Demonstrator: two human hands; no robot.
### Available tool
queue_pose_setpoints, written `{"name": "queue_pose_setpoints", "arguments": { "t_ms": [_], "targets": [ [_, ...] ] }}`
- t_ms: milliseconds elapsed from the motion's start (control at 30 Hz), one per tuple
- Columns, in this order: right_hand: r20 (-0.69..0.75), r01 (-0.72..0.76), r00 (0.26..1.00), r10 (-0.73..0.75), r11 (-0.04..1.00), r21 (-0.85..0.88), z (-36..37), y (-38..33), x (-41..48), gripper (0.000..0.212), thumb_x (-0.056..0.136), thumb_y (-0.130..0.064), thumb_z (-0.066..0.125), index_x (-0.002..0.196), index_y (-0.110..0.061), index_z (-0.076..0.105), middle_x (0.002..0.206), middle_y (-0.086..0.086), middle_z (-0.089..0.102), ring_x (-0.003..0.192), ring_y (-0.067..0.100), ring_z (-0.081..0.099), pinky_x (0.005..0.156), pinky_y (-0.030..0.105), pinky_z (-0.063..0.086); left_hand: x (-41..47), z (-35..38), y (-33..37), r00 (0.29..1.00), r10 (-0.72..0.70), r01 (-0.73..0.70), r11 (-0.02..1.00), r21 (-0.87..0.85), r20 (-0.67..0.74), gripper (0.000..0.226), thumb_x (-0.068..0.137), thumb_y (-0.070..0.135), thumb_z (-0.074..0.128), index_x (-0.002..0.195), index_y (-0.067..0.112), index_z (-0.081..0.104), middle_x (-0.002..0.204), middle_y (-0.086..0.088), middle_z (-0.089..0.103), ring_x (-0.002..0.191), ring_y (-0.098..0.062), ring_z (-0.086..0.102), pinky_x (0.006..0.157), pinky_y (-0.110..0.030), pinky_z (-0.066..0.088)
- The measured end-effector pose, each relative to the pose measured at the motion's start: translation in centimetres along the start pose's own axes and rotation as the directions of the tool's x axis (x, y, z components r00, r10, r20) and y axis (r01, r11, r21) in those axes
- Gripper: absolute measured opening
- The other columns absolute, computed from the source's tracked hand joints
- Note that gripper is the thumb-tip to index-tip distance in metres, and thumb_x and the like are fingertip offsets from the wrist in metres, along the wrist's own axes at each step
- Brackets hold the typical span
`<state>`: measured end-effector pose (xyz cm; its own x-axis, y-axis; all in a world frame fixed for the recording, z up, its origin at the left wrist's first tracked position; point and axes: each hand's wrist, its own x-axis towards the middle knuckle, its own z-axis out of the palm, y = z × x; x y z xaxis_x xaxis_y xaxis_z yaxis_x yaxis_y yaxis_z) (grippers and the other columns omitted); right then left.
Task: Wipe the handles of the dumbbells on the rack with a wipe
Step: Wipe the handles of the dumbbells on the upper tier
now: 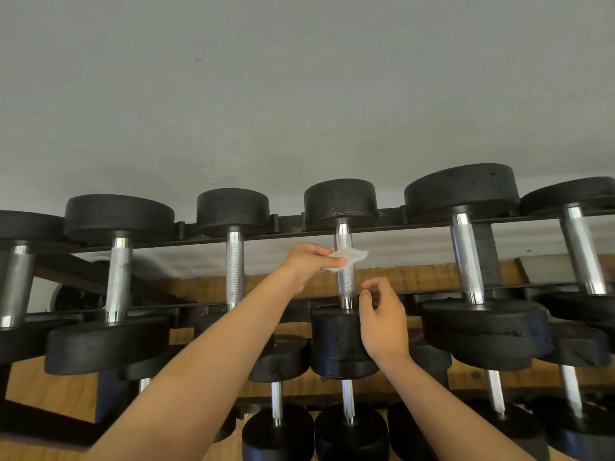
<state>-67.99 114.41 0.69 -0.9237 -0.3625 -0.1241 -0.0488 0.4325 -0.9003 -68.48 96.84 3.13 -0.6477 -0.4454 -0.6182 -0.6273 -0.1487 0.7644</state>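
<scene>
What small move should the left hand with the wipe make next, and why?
Probably close the wipe round the knurled handle and slide it down. The left hand pinches the wipe flat across the upper handle, not wrapped round it, and most of the handle lies bare below. The right hand holds nothing.

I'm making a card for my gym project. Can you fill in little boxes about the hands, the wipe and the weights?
place: rack full of black dumbbells
left hand: pinches a white wipe
wipe: at the upper part of a top-row handle
right hand: beside the same handle, lower down, holds nothing
</scene>
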Motion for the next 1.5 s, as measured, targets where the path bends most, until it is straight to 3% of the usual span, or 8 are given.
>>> {"name": "queue_pose_setpoints", "arguments": {
  "t_ms": [167,533,633,733,967,1167,1300,1500],
  "targets": [
    [0.0,-0.001,1.0,0.001,1.0,0.001,0.2,0.0,-0.3,0.009,0.095,-0.017,0.052,0.093,-0.026,0.054,0.085,-0.006,0.06,0.079,0.009,0.059,0.07,0.024,0.049,0.5,-0.1,1.3,0.993,-0.021,0.002,0.985,-0.17,-0.112,0.023,0.074,0.015,0.084,0.091,0.014,0.068,0.114,-0.008,0.068,0.114,-0.024,0.061,0.109,-0.044,0.044],
    [-0.02,0.035,0.999,-0.036,0.999,-0.041,0.4,0.0,-0.2,0.01,0.095,-0.017,0.053,0.091,-0.027,0.054,0.084,-0.009,0.06,0.08,0.004,0.058,0.073,0.023,0.051,0.5,0.9,1.3,0.996,-0.065,0.029,0.88,-0.475,-0.059,0.029,0.081,0.011,0.077,0.108,0.007,0.066,0.108,-0.007,0.07,0.109,-0.019,0.063,0.115,-0.04,0.036],
    [-0.009,0.032,0.999,-0.033,0.998,-0.049,0.3,0.0,-0.2,0.011,0.095,-0.017,0.054,0.091,-0.027,0.054,0.083,-0.008,0.059,0.08,0.004,0.058,0.073,0.024,0.052,0.6,0.5,1.6,0.997,-0.059,0.031,0.881,-0.471,-0.045,0.032,0.081,0.009,0.076,0.111,0.005,0.065,0.108,-0.008,0.069,0.108,-0.019,0.063,0.111,-0.037,0.041],
    [-0.005,0.042,0.999,-0.042,0.998,-0.046,0.2,0.0,-0.2,0.011,0.094,-0.016,0.054,0.09,-0.027,0.054,0.083,-0.008,0.059,0.081,0.005,0.058,0.073,0.023,0.051,0.8,0.8,1.9,0.998,-0.053,0.032,0.783,-0.621,-0.015,0.032,0.085,0.005,0.071,0.116,0.002,0.064,0.106,-0.009,0.069,0.101,-0.016,0.065,0.103,-0.029,0.047],
    [-0.002,0.05,0.999,-0.05,0.998,-0.05,0.1,-0.1,-0.1,0.011,0.094,-0.016,0.054,0.089,-0.026,0.054,0.081,-0.009,0.058,0.078,0.003,0.057,0.069,0.015,0.047,-0.3,0.0,0.1,1.0,-0.022,0.02,0.947,-0.321,-0.003,0.02,0.084,0.009,0.072,0.103,0.006,0.067,0.111,-0.012,0.068,0.106,-0.022,0.063,0.102,-0.036,0.048],
    [-0.002,0.025,1.0,-0.026,0.998,-0.059,0.1,-0.2,0.0,0.011,0.095,-0.017,0.053,0.089,-0.027,0.054,0.084,-0.01,0.059,0.081,0.004,0.057,0.069,0.014,0.045,1.0,0.3,0.9,0.999,0.018,0.003,0.875,-0.484,0.038,0.016,0.09,0.01,0.066,0.104,0.004,0.064,0.109,-0.011,0.066,0.109,-0.02,0.061,0.104,-0.031,0.044],
    [0.0,0.036,0.999,-0.036,0.998,-0.057,0.0,-0.1,0.0,0.011,0.096,-0.016,0.054,0.09,-0.026,0.054,0.084,-0.01,0.059,0.081,0.005,0.058,0.07,0.014,0.047,0.9,-0.3,0.2,0.998,0.016,0.006,0.949,-0.316,0.065,0.019,0.086,0.013,0.07,0.102,0.004,0.067,0.117,-0.015,0.065,0.112,-0.024,0.061,0.105,-0.036,0.046],
    [-0.008,0.038,0.999,-0.038,0.998,-0.046,0.0,0.0,0.1,0.015,0.095,-0.016,0.054,0.087,-0.029,0.053,0.082,-0.01,0.06,0.08,0.005,0.059,0.07,0.017,0.05,1.0,1.0,0.9,0.998,0.006,-0.035,0.882,-0.469,-0.062,0.019,0.084,0.012,0.072,0.103,0.006,0.068,0.111,-0.01,0.069,0.112,-0.023,0.062,0.112,-0.04,0.04]
  ]
}}
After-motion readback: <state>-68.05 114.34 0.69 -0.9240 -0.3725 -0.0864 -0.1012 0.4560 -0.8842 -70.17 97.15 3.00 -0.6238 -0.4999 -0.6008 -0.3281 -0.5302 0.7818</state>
